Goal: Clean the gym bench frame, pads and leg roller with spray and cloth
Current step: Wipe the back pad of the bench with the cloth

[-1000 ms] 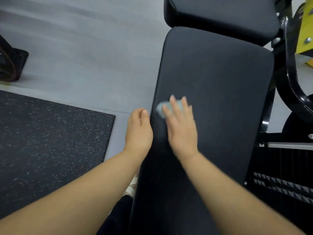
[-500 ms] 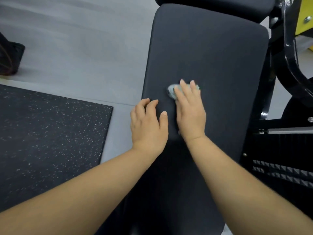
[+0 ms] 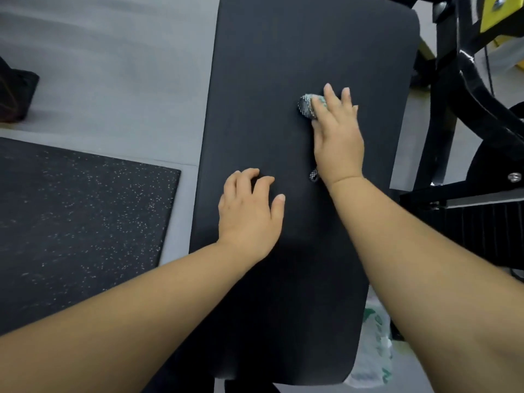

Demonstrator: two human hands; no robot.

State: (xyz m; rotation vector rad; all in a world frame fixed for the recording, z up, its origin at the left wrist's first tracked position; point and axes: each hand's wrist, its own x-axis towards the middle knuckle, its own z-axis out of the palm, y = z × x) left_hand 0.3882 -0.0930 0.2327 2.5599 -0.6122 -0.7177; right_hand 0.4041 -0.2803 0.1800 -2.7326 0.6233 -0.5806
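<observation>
Cloth under right hand (on pad)

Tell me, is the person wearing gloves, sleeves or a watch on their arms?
No. The left hand and right hand are bare: no gloves, rings or watch. Both forearms show no sleeves. The fingernails look short and plain.

A: Where does the cloth lie?
B: On the bench, toward its right edge, under the right grip; left grip nearer, toward the left edge. Floor mat left, frame right.
</observation>
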